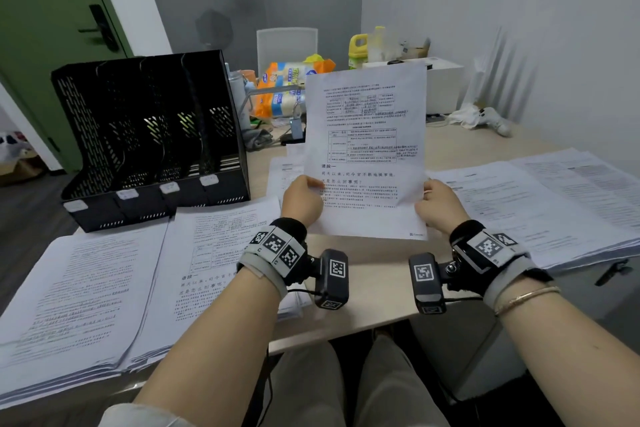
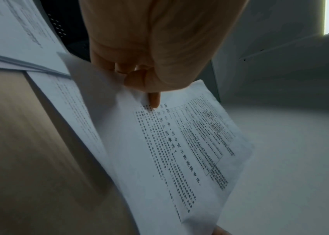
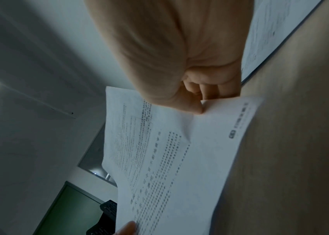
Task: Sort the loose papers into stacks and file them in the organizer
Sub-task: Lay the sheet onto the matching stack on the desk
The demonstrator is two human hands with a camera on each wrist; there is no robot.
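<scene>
A printed sheet (image 1: 367,135) with tables and large Chinese headings is held upright above the wooden desk (image 1: 367,274). My left hand (image 1: 303,199) pinches its left edge, thumb on the front (image 2: 154,98). My right hand (image 1: 438,204) pinches its right edge (image 3: 197,106). The same sheet (image 2: 179,151) fills the left wrist view and the sheet (image 3: 169,151) shows in the right wrist view. A black perforated organizer (image 1: 152,135) with several empty slots stands at the left rear. Paper stacks lie at the near left (image 1: 69,295), centre left (image 1: 214,246) and right (image 1: 540,204).
More sheets (image 1: 285,170) lie behind the held one. Clutter sits at the back: snack bags (image 1: 291,87), a yellow jug (image 1: 358,48), a white box (image 1: 443,83), a white chair (image 1: 287,45). A green door (image 1: 52,28) is at the left. My knees are under the desk edge.
</scene>
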